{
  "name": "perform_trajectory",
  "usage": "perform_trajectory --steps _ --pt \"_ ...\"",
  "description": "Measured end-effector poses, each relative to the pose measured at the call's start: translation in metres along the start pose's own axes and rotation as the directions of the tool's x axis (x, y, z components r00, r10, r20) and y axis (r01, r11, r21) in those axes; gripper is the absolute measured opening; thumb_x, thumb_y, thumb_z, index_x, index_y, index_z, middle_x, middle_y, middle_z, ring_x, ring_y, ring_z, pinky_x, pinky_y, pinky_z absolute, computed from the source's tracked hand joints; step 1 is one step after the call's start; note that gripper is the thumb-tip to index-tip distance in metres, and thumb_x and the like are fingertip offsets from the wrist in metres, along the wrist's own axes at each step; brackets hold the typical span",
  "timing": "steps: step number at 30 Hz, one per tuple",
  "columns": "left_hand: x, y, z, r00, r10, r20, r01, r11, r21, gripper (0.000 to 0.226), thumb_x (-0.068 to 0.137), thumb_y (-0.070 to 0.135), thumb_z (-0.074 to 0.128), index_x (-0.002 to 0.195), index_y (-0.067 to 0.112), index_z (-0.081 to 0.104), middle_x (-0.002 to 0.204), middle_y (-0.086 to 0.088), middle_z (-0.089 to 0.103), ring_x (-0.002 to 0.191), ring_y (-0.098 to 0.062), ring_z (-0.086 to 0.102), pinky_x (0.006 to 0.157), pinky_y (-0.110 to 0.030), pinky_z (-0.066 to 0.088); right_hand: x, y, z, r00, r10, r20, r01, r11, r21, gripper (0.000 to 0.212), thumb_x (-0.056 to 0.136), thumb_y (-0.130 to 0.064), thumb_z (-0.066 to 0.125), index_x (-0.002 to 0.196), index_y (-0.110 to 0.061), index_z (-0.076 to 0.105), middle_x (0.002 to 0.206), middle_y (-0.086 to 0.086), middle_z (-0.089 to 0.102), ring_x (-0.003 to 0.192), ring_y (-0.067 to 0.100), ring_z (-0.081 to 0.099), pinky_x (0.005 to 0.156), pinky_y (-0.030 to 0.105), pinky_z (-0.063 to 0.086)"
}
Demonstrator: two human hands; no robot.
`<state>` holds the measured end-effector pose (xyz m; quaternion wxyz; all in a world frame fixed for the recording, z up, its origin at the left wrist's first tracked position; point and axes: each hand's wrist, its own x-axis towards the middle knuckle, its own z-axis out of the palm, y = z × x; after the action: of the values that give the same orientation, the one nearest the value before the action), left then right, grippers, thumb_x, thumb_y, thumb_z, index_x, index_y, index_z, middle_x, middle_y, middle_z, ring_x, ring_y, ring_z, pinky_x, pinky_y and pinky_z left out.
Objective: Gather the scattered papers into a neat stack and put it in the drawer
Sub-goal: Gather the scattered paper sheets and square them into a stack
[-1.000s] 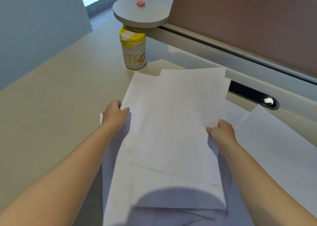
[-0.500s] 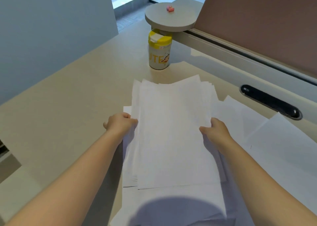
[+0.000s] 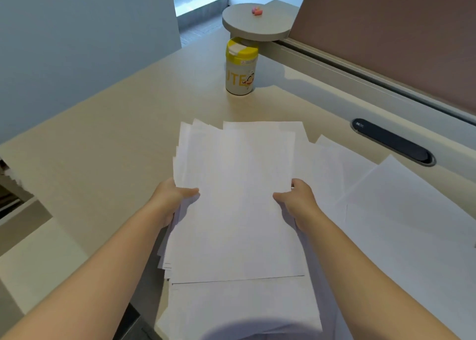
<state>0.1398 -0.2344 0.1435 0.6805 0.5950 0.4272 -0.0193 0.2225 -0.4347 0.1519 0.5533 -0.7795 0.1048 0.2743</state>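
Head view, L to R. Far L edge: part of a drawer (image 3: pixel 15 198) shows below the bench (image 3: pixel 103 146) edge; can't tell what's inside.

Left hand (image 3: pixel 171 200) holds the L edge of a stack of papers (image 3: pixel 237 198), thumb lying on the top sheet, fingers tucked under and out of sight, so the grip is clamped on the stack. Stack sits mid-bench, roughly squared but w/ corners fanned out at the far L and sheet edges stepped along the near L side. More sheets (image 3: pixel 239 311) lie under it nearer the camera, sticking out past the near edge of the stack; a dark shadow falls on them at the bottom.

Behind the stack, well apart: a white tub w/ yellow lid (image 3: pixel 240 66), upright, standing partly under a round grey shelf (image 3: pixel 257 23) that has a small pink thing (image 3: pixel 257 11) on top.

Right hand (image 3: pixel 300 203) holds the R edge of the stack the same way, thumb on top, grip clamped on it.

R of that hand: loose sheets (image 3: pixel 401 210) spread flat on the bench, overlapping, some touching the stack. Beyond them a black oval cable slot (image 3: pixel 392 141) set in the bench, then a brown divider panel (image 3: pixel 399 30) along the far R.
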Motion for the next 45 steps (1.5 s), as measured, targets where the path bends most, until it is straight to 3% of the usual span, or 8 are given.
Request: perform_trajectory --steps 4,8,15,23,26,31,39,45 --pt "-0.004 0.006 -0.004 0.997 0.078 0.003 -0.078 0.996 0.048 0.041 0.084 -0.009 0.052 0.125 -0.008 0.048 0.126 -0.024 0.058 0.103 -0.029 0.056 0.092 -0.031 0.040 -0.012 -0.004 -0.006 0.999 -0.049 -0.025 0.053 0.977 0.209 0.019 0.080 0.015 0.051 0.078 -0.001 0.060 0.088 0.008 0.062 0.084 0.025 0.058 0.062 0.019 0.047" --pt "-0.011 0.019 -0.006 0.987 0.048 0.155 -0.064 0.993 0.102 0.008 0.082 0.006 0.061 0.085 -0.001 0.057 0.055 -0.006 0.069 0.069 -0.001 0.070 0.105 -0.027 0.034 -0.024 -0.018 -0.029 0.999 -0.047 -0.006 0.047 0.961 0.272 0.031 0.086 0.007 0.051 0.117 0.009 0.054 0.109 0.012 0.060 0.096 0.026 0.058 0.084 0.031 0.048" --pt "-0.058 0.012 0.062 0.949 0.049 0.311 -0.103 0.982 0.160 0.041 0.090 -0.001 0.047 0.131 -0.002 0.042 0.115 -0.004 0.052 0.105 -0.017 0.049 0.093 -0.020 0.034 -0.052 0.011 -0.100 0.989 -0.059 -0.133 0.075 0.990 0.119 0.027 0.091 -0.003 0.047 0.115 0.007 0.054 0.089 0.007 0.062 0.071 0.016 0.056 0.058 0.014 0.047" --pt "-0.100 -0.051 0.130 0.967 0.141 0.213 -0.222 0.876 0.428 0.023 0.089 0.012 0.051 0.109 0.002 0.057 0.093 -0.011 0.055 0.089 -0.025 0.050 0.079 -0.031 0.035 -0.083 0.092 -0.161 0.968 -0.050 -0.245 0.069 0.995 0.071 0.030 0.084 0.007 0.046 0.061 -0.012 0.047 0.061 -0.002 0.051 0.056 0.010 0.047 0.056 0.011 0.043" --pt "-0.110 -0.067 0.140 0.970 0.229 0.078 -0.233 0.805 0.545 0.031 0.086 0.016 0.053 0.111 -0.001 0.059 0.098 -0.016 0.061 0.093 -0.032 0.055 0.079 -0.036 0.044 -0.090 0.115 -0.177 0.941 -0.068 -0.333 0.000 0.980 -0.201 0.015 0.088 -0.008 0.048 0.099 -0.010 0.058 0.099 0.009 0.058 0.092 0.022 0.054 0.083 0.031 0.042" --pt "-0.117 -0.080 0.137 0.948 0.318 -0.028 -0.207 0.678 0.705 0.032 0.085 0.020 0.052 0.109 0.000 0.061 0.114 -0.024 0.063 0.107 -0.042 0.054 0.088 -0.043 0.047 -0.101 0.156 -0.207 0.932 0.024 -0.362 -0.276 0.695 -0.664 0.066 0.093 -0.048 0.028 0.148 -0.018 0.007 0.159 0.011 -0.006 0.145 0.031 -0.008 0.118 0.046 0.001" --pt "-0.127 -0.079 0.162 0.962 0.267 0.053 -0.253 0.806 0.535 0.033 0.088 0.017 0.053 0.117 0.000 0.055 0.118 -0.022 0.061 0.096 -0.032 0.055 0.077 -0.032 0.039 -0.095 0.154 -0.189 0.993 -0.018 -0.114 -0.045 0.848 -0.528 0.062 0.096 -0.043 0.018 0.147 -0.019 -0.006 0.158 0.004 -0.014 0.144 0.019 -0.018 0.116 0.041 -0.015" --pt "-0.131 -0.075 0.179 0.972 0.189 0.137 -0.227 0.902 0.366 0.037 0.088 0.013 0.054 0.123 0.001 0.049 0.111 -0.016 0.057 0.097 -0.028 0.053 0.079 -0.033 0.039 -0.090 0.146 -0.197 0.987 -0.034 -0.156 -0.008 0.966 -0.259 0.058 0.092 -0.042 0.036 0.146 -0.026 0.020 0.157 0.005 0.019 0.144 0.026 0.016 0.118 0.042 0.016"
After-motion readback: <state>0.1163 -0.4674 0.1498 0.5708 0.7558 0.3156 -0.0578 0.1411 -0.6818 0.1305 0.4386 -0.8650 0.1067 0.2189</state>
